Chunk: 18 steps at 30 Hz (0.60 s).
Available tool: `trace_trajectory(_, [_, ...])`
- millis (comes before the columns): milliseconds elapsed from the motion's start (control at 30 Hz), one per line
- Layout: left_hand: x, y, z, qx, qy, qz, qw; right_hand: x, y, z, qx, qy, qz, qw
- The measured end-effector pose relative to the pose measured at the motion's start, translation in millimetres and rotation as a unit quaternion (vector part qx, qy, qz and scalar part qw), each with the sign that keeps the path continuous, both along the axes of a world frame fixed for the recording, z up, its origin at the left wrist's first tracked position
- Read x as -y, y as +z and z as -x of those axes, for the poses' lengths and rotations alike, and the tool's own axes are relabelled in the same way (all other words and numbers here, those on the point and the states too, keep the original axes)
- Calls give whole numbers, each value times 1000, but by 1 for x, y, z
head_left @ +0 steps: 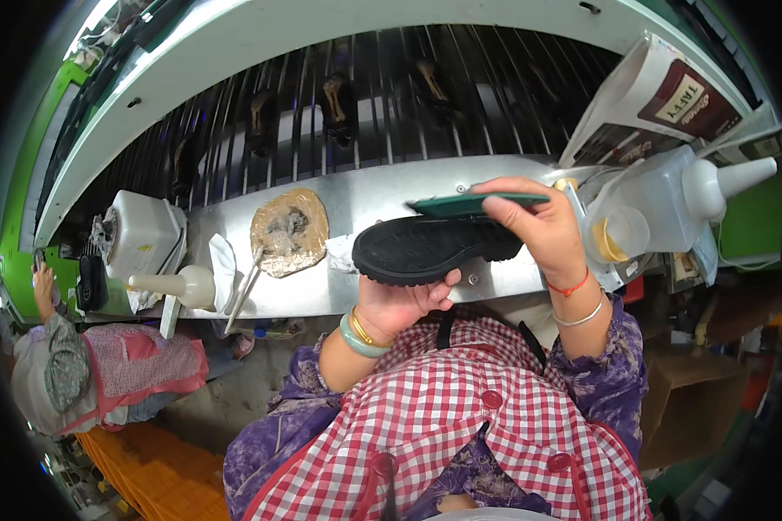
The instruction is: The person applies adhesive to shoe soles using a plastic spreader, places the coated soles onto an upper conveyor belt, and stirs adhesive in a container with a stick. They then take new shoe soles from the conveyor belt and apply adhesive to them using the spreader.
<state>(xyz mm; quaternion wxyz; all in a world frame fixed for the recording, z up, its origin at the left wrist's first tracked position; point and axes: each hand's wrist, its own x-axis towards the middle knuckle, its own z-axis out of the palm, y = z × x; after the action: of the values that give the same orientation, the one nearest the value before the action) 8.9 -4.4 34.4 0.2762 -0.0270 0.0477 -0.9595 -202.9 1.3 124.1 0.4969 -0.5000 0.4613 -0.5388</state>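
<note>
My left hand [401, 304] grips a black rubber shoe sole [426, 247] from below, tread side facing me, held over the metal bench edge. My right hand [534, 227] holds the sole's right end together with a flat green tool [469, 205] that lies along the sole's far edge. A green bangle and a gold one sit on my left wrist, a red thread and a silver bangle on my right. Both hands are closed around the sole.
A metal bench [374, 195] runs in front of a slatted conveyor carrying shoes [337, 106]. On it lie a glue-stained round pad [288, 230], brushes [245, 286], white squeeze bottles [178, 285] [669, 198] and a white canister [143, 234]. Another person [87, 365] sits at left.
</note>
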Motion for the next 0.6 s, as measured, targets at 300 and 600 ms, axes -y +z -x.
trace_trajectory(300, [2, 7, 1, 26, -13, 8, 1000, -12, -8, 35, -9, -38, 16, 999])
trace_trajectory(600, [-9, 20, 12, 64, -16, 44, 997, -31, -27, 65, -165, -94, -4, 982])
